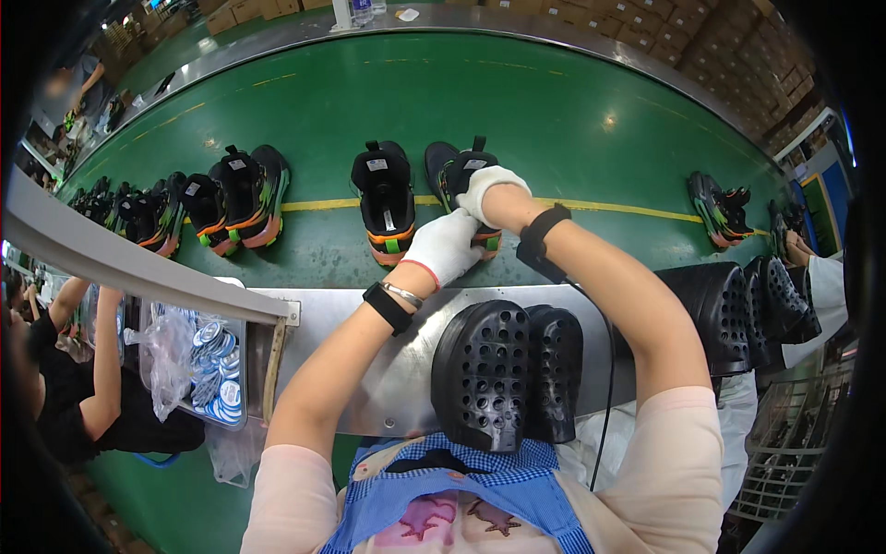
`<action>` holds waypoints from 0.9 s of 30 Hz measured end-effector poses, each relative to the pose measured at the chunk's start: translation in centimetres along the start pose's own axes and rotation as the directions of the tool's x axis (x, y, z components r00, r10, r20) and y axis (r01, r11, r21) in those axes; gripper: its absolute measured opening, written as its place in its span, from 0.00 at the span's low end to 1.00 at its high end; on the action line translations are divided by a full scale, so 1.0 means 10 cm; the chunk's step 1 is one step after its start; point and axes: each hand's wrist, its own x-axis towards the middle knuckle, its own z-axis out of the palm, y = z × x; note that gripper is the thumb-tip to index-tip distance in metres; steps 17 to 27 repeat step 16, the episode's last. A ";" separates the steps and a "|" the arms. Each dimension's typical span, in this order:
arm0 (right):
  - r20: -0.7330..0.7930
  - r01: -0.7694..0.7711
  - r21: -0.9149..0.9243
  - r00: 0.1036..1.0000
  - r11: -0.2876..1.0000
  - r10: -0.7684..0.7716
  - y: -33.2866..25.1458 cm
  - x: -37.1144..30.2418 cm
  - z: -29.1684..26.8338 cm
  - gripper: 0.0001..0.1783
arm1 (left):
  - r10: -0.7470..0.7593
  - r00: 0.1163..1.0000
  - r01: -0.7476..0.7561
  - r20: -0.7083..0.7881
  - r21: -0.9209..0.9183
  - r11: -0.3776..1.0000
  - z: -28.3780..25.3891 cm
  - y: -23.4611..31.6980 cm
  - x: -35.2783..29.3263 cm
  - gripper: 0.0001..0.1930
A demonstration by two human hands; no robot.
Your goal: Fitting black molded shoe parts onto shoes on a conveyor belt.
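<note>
Both my hands, in white gloves, are at a black sneaker (pixel 441 168) with an orange and green heel on the green belt ahead of me. My right hand (pixel 498 192) curls over its opening and tongue. My left hand (pixel 445 247) grips it by the heel end, with the fingers closed. The gloves cover much of this shoe, and whatever may be between the fingers is hidden. Just to the left stands another sneaker (pixel 383 189) of the same kind, toe pointing away, untouched.
Black perforated shoe-shaped forms (pixel 484 374) stand on the metal ledge (pixel 369 365) before me; more forms (pixel 706 314) are at right. More sneakers (pixel 254 196) line the belt (pixel 544 102). A tray (pixel 242 369) of blue-white discs sits left, near a co-worker's arms (pixel 106 355). A grey rail (pixel 138 249) crosses at left.
</note>
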 end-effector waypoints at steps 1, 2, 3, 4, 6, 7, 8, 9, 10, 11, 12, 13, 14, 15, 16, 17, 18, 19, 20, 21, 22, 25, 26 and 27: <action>0.002 -0.002 0.002 1.000 1.000 0.002 0.05 0.02 -0.04 0.24 | 0.001 1.000 -0.001 0.003 -0.001 1.000 -0.03 0.02 0.02 0.16; 0.183 0.110 -0.072 0.979 0.991 -0.096 -0.03 -0.09 -0.27 0.24 | -0.036 0.995 0.034 0.095 0.021 0.999 -0.12 0.05 0.01 0.18; 0.358 0.231 -0.127 0.918 0.965 -0.172 -0.09 -0.14 -0.41 0.24 | -0.069 0.981 0.061 0.183 0.046 0.997 -0.17 0.08 0.03 0.21; 0.367 0.114 -0.174 0.929 0.978 -0.043 -0.14 -0.05 -0.39 0.23 | -0.065 0.975 0.046 0.212 0.095 0.994 -0.09 -0.01 0.09 0.23; 0.283 0.177 -0.209 0.953 0.962 -0.114 -0.23 -0.03 -0.32 0.19 | -0.138 0.928 0.110 0.346 0.099 0.989 -0.18 -0.03 0.20 0.22; 0.197 0.236 -0.248 0.962 0.940 -0.190 -0.29 -0.01 -0.29 0.16 | -0.207 0.858 0.174 0.471 0.114 0.978 -0.23 -0.07 0.24 0.22; 0.182 0.257 -0.290 0.960 0.922 -0.211 -0.35 0.07 -0.22 0.15 | -0.157 0.878 0.148 0.452 0.056 0.987 -0.25 -0.16 0.26 0.22; 0.181 0.257 -0.290 0.961 0.922 -0.211 -0.42 0.15 -0.17 0.15 | -0.157 0.878 0.147 0.451 0.058 0.987 -0.27 -0.26 0.27 0.22; 0.128 0.216 -0.302 0.974 0.928 -0.185 -0.50 0.24 -0.11 0.15 | -0.195 0.854 0.182 0.483 0.073 0.981 -0.29 -0.35 0.28 0.22; 0.079 0.174 -0.313 0.984 0.934 -0.157 -0.57 0.31 -0.08 0.14 | -0.230 0.825 0.218 0.516 0.086 0.972 -0.36 -0.36 0.28 0.22; -0.022 0.138 -0.255 0.989 0.957 -0.149 -0.61 0.36 -0.05 0.14 | -0.253 0.825 0.223 0.505 0.121 0.967 -0.46 -0.32 0.28 0.20; -0.022 0.136 -0.254 0.989 0.958 -0.146 -0.63 0.40 -0.03 0.14 | -0.251 0.825 0.220 0.507 0.121 0.968 -0.46 -0.37 0.31 0.20; -0.053 0.130 -0.236 0.988 0.963 -0.146 -0.66 0.42 -0.02 0.14 | -0.260 0.807 0.228 0.530 0.126 0.965 -0.48 -0.40 0.32 0.20; -0.084 0.123 -0.218 0.986 0.968 -0.144 -0.67 0.43 0.00 0.15 | -0.267 0.789 0.234 0.553 0.131 0.963 -0.48 -0.41 0.32 0.20; -0.083 0.125 -0.217 0.986 0.968 -0.146 -0.67 0.42 0.01 0.15 | -0.259 0.805 0.236 0.534 0.113 0.965 -0.48 -0.43 0.28 0.20; -0.083 0.125 -0.217 0.986 0.968 -0.146 -0.67 0.42 0.01 0.15 | -0.259 0.805 0.236 0.534 0.113 0.965 -0.48 -0.43 0.28 0.20; -0.083 0.125 -0.217 0.986 0.968 -0.146 -0.67 0.42 0.01 0.15 | -0.259 0.805 0.236 0.534 0.113 0.965 -0.48 -0.43 0.28 0.20; -0.083 0.125 -0.217 0.986 0.968 -0.146 -0.67 0.42 0.01 0.15 | -0.259 0.805 0.236 0.534 0.113 0.965 -0.48 -0.43 0.28 0.20; -0.083 0.125 -0.217 0.986 0.968 -0.146 -0.67 0.42 0.01 0.15 | -0.259 0.805 0.236 0.534 0.113 0.965 -0.48 -0.43 0.28 0.20; -0.083 0.125 -0.217 0.986 0.968 -0.146 -0.67 0.42 0.01 0.15 | -0.259 0.805 0.236 0.534 0.113 0.965 -0.48 -0.43 0.28 0.20; -0.083 0.125 -0.217 0.986 0.968 -0.146 -0.67 0.42 0.01 0.15 | -0.259 0.805 0.236 0.534 0.113 0.965 -0.48 -0.43 0.28 0.20; -0.083 0.125 -0.217 0.986 0.968 -0.146 -0.67 0.42 0.01 0.15 | -0.259 0.805 0.236 0.534 0.113 0.965 -0.48 -0.43 0.28 0.20; -0.083 0.125 -0.217 0.986 0.968 -0.146 -0.67 0.42 0.01 0.15 | -0.259 0.805 0.236 0.534 0.113 0.965 -0.48 -0.43 0.28 0.20; -0.083 0.125 -0.217 0.986 0.968 -0.146 -0.67 0.42 0.01 0.15 | -0.259 0.805 0.236 0.534 0.113 0.965 -0.48 -0.43 0.28 0.20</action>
